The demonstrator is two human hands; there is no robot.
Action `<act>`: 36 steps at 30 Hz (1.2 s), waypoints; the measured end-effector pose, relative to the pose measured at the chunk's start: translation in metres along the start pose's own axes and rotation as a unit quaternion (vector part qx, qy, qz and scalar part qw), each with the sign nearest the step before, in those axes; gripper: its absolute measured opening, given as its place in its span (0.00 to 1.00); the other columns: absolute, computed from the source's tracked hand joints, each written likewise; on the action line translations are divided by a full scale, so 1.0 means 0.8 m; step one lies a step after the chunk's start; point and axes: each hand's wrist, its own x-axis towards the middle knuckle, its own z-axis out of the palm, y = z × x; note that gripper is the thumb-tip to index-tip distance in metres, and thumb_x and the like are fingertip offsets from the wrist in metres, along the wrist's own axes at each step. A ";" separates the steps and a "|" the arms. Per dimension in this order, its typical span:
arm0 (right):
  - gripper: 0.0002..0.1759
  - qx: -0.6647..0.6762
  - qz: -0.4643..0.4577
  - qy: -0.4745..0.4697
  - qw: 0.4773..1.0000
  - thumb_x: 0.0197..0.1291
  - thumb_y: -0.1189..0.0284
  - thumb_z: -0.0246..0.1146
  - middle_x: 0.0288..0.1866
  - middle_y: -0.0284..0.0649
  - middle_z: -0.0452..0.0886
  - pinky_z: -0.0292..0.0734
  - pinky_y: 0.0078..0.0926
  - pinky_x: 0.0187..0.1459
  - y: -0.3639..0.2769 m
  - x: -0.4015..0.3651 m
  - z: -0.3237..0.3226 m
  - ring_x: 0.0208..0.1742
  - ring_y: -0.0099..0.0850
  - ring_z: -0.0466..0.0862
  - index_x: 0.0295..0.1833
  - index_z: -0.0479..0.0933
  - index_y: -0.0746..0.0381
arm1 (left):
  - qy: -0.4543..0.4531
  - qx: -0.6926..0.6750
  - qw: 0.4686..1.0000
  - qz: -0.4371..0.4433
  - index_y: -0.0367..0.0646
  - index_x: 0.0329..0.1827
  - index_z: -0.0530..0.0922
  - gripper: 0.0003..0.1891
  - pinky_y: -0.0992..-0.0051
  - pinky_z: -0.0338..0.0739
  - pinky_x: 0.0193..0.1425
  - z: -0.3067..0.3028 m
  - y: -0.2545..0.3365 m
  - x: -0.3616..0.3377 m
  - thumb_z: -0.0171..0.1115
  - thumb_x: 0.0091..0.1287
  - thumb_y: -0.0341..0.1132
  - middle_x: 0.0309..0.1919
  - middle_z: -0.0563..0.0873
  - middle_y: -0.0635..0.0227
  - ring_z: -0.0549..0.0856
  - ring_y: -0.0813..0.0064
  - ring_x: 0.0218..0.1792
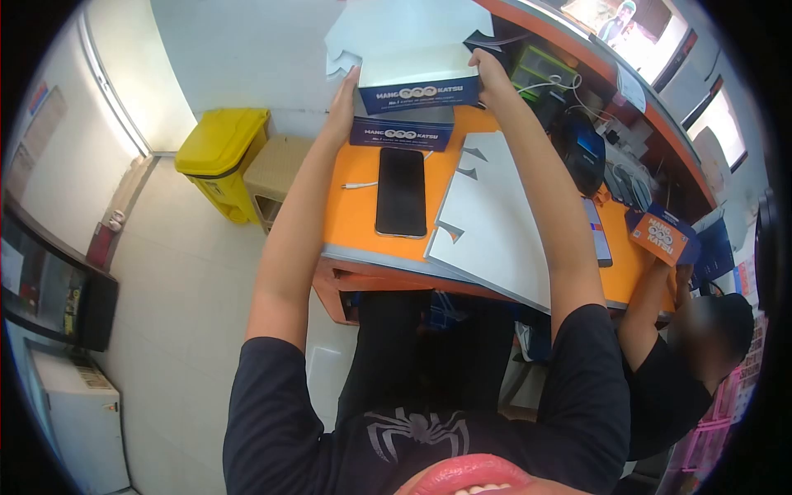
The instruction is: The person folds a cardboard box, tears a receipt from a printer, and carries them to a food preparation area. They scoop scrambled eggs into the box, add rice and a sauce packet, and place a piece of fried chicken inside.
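Between my two hands is an open cardboard food box [421,96], dark blue with "Mang Katsu" lettering and a white inside, its white lid flap raised at the back. My left hand [341,103] is against its left side and my right hand [492,76] grips its right end. Under it stands a second blue box [400,132] with the same print. A black phone [402,192] lies on the orange table [351,219], nearer to me. To its right are flat white cardboard sheets [495,214] with cut tabs, beneath my right forearm.
At the right a co-worker [689,355] holds an orange and blue box [662,235]. A second phone [597,235] and a black device [580,144] are on the table's right side. A yellow bin [221,148] and a beige stool [279,169] stand left of the table.
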 end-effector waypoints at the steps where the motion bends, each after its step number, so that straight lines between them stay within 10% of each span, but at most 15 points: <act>1: 0.16 0.009 -0.004 -0.002 1.000 0.44 0.71 0.50 0.34 0.46 0.72 0.77 0.36 0.36 0.000 -0.002 0.002 0.36 0.37 0.77 0.40 0.67 0.68 | 0.001 -0.005 1.000 0.009 0.30 0.64 0.62 0.36 0.75 0.54 0.67 0.002 0.004 -0.002 0.44 0.67 0.57 0.62 0.68 0.57 0.66 0.69 0.61; 16: 0.18 -0.006 -0.005 0.031 1.000 0.46 0.71 0.48 0.38 0.48 0.70 0.75 0.35 0.42 0.015 -0.014 0.018 0.42 0.39 0.75 0.43 0.65 0.69 | 0.047 0.037 0.998 0.025 0.34 0.65 0.62 0.39 0.74 0.58 0.65 0.004 -0.005 0.003 0.36 0.67 0.63 0.59 0.70 0.58 0.69 0.69 0.60; 31: 0.25 -0.141 0.077 -0.030 0.987 0.57 0.68 0.46 0.53 0.50 0.73 0.72 0.33 0.51 0.026 -0.010 0.015 0.51 0.36 0.76 0.58 0.64 0.71 | -0.021 0.002 1.000 0.011 0.35 0.67 0.59 0.40 0.74 0.61 0.63 0.008 0.007 -0.008 0.48 0.63 0.62 0.61 0.68 0.55 0.69 0.68 0.60; 36: 0.25 -0.208 0.110 -0.022 0.972 0.60 0.67 0.46 0.57 0.51 0.72 0.71 0.37 0.54 0.007 -0.024 0.029 0.56 0.37 0.75 0.61 0.63 0.69 | -0.037 0.108 0.993 0.022 0.32 0.70 0.48 0.54 0.69 0.63 0.64 0.004 0.013 -0.016 0.71 0.49 0.52 0.62 0.64 0.47 0.66 0.62 0.63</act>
